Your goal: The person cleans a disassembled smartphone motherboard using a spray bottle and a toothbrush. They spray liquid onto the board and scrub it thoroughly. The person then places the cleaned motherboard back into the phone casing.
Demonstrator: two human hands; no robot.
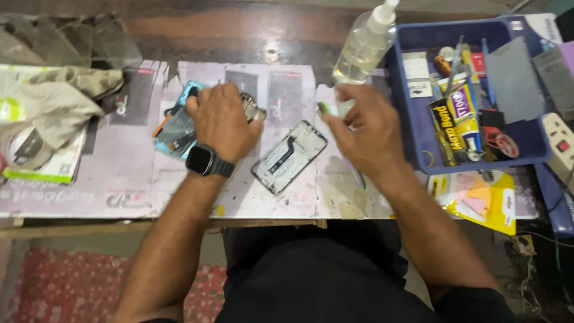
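Gripping a small green tool, right hand half-curled.

A black smartwatch with a square dark face and a black band is worn on the left wrist. Both forearms are left bare. Dark clothing is seen at six o'clock, and a dark sleeve edge at the right elbow.

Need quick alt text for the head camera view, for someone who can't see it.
Seen from above, a person's left hand presses on an opened phone on a worn mat, while the right hand holds a small green-tipped item by a clear spray bottle. A phone frame lies between them; a blue tray of tools sits right.
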